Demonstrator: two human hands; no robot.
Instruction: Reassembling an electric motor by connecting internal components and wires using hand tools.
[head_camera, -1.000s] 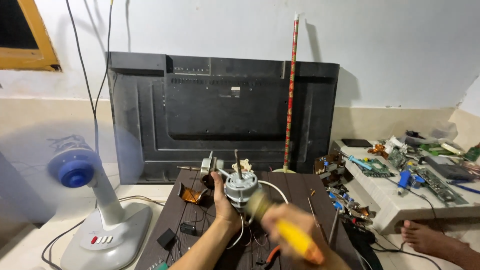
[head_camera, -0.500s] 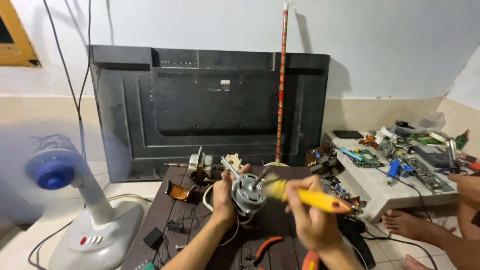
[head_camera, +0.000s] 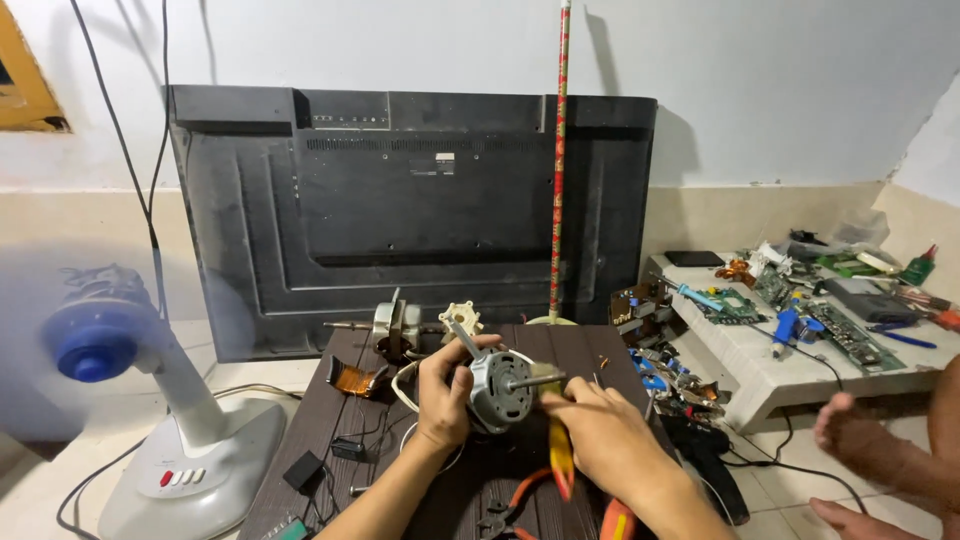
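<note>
My left hand (head_camera: 445, 390) grips a round grey fan motor (head_camera: 497, 388) above the dark wooden board (head_camera: 330, 420), its shaft (head_camera: 535, 379) pointing right. My right hand (head_camera: 605, 432) is closed around a yellow-handled screwdriver (head_camera: 561, 455), handle pointing down, with the fingers close to the shaft's tip. A cream plastic gear part (head_camera: 461, 319) and another motor part (head_camera: 396, 326) lie behind the motor. Orange-handled pliers (head_camera: 520, 497) lie on the board under my right wrist.
A large black TV back panel (head_camera: 400, 210) leans on the wall, with a red patterned stick (head_camera: 558, 160) beside it. A running white and blue fan (head_camera: 150, 400) stands at left. A low white bench (head_camera: 800, 350) holds circuit boards and tools. Another person's feet (head_camera: 860, 440) are at right.
My right hand has swung the screwdriver from pointing sideways to handle-down and moved in against the motor shaft. The view has shifted slightly left.
</note>
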